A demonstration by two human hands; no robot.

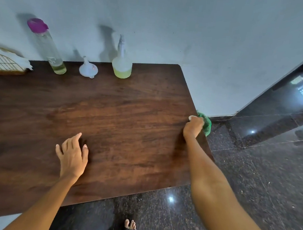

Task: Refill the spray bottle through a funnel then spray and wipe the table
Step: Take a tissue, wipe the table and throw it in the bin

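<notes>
A dark wooden table (111,112) fills the view. At its back edge stands the white spray bottle (121,63) with yellow-green liquid in its base. Left of it a white funnel (88,68) lies mouth down, and further left stands a tall clear bottle (47,48) with a magenta cap and a little liquid. My right hand (194,126) grips a green cloth (206,123) at the table's right edge, the cloth hanging over the side. My left hand (72,154) rests flat on the tabletop with fingers spread.
A wire basket with white cloth (5,63) sits at the back left corner. A pale wall runs behind the table. Glossy dark stone floor (251,166) lies to the right and in front, with my foot (130,226) below the near edge.
</notes>
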